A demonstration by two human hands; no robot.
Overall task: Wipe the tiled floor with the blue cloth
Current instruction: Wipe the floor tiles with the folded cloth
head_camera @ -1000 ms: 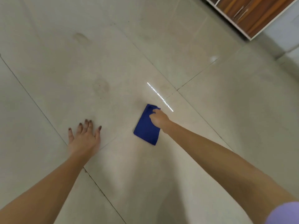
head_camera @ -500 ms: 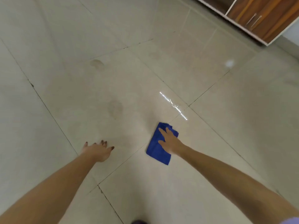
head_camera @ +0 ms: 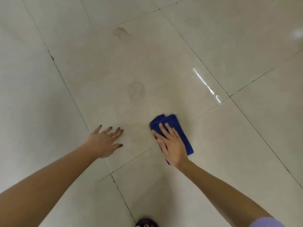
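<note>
I see glossy cream tiled floor (head_camera: 246, 153) with faint smudges (head_camera: 136, 91). My right hand (head_camera: 172, 145) presses flat on the blue cloth (head_camera: 180, 128); my left hand (head_camera: 105, 143) rests spread, fingers straight, on tile.

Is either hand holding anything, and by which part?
Nothing is gripped. The right hand presses flat on the left side of the cloth, fingers straight; the left hand rests open on the floor.
</note>
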